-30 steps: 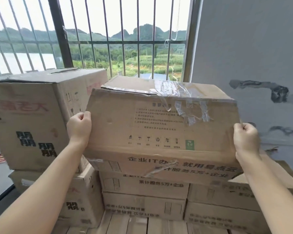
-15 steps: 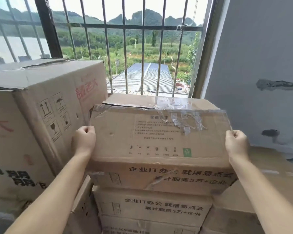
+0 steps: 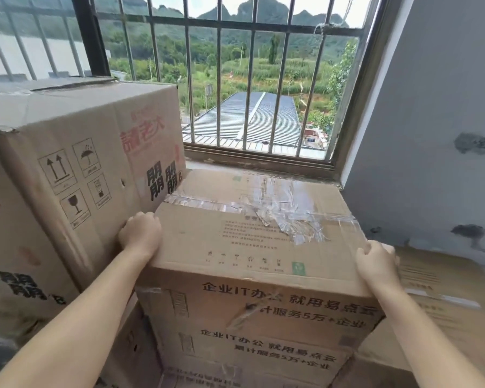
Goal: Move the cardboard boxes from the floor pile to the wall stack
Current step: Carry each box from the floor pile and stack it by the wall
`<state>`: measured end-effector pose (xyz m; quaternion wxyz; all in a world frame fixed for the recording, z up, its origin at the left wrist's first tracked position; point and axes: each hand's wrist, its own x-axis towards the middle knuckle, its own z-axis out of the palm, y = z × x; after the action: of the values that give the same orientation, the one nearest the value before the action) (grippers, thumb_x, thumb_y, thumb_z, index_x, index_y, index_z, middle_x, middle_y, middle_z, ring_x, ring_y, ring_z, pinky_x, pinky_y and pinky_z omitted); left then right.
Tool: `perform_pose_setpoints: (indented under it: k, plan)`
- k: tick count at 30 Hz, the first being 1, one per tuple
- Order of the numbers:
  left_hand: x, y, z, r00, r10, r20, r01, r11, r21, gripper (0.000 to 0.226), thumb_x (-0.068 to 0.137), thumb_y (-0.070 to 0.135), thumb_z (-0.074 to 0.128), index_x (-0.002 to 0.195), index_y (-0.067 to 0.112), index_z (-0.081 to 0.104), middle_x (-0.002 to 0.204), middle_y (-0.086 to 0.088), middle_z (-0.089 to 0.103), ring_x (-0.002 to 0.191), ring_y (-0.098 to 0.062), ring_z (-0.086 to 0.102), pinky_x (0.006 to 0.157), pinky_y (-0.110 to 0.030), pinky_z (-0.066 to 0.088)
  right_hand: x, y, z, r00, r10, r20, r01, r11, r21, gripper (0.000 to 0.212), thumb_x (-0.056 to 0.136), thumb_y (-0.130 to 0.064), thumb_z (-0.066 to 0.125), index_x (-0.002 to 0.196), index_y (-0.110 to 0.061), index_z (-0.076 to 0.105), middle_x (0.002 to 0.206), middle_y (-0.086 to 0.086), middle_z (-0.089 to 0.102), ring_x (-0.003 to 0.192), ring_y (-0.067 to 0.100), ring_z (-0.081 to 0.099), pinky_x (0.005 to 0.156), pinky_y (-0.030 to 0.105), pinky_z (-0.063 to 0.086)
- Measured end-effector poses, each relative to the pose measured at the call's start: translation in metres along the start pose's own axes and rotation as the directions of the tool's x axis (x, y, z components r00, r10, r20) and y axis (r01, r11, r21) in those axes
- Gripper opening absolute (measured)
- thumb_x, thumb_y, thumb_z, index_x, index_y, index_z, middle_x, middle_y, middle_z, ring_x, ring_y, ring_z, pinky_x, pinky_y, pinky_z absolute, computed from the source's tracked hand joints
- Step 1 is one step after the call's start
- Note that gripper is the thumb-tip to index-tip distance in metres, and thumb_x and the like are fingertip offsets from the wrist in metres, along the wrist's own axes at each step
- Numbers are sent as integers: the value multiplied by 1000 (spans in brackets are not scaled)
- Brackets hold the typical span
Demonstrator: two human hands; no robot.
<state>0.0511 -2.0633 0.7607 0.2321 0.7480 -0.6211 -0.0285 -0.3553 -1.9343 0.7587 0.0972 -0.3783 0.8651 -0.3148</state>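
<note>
both hands, left hand (image 3: 141,233) at nine o'clock and right hand (image 3: 375,261) at three, grip the taped box (image 3: 252,242) by its ends, long axis crosswise, atop the stack (image 3: 263,348) below the window (image 3: 235,79).

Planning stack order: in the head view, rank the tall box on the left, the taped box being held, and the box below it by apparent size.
1. Tall left box, though nearest the camera.
2. Taped box.
3. Box below it, mostly hidden, so unsure.

On the front face of the top box (image 3: 252,247) you read "企业IT办公 就用易点云" and "服务5万+企业"; the box beneath (image 3: 263,351) repeats it. The big left box (image 3: 76,175) carries red "諸老大", black "朋朋" and handling symbols.
</note>
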Motion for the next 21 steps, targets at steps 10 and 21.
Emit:
perform_pose_setpoints:
  k: [10, 21]
  plan:
    - [-81, -27, 4, 988, -112, -106, 61, 915, -400, 39, 96, 21, 46, 133, 10, 53, 131, -19, 47, 122, -36, 39, 103, -44, 30, -37, 32, -20, 963, -132, 235, 71, 965, 251, 52, 99, -26, 46, 149, -32, 32, 147, -1, 45, 132, 24, 42, 102, 35, 35]
    - [-65, -15, 21, 955, -261, 138, 290, 742, -604, 51, 100, 32, 38, 147, 16, 25, 144, -26, 25, 127, -43, 35, 105, -44, 29, -75, 37, -12, 977, -154, 146, 52, 840, 540, 48, 102, -20, 38, 149, -29, 33, 148, -11, 40, 134, 11, 36, 111, 33, 27]
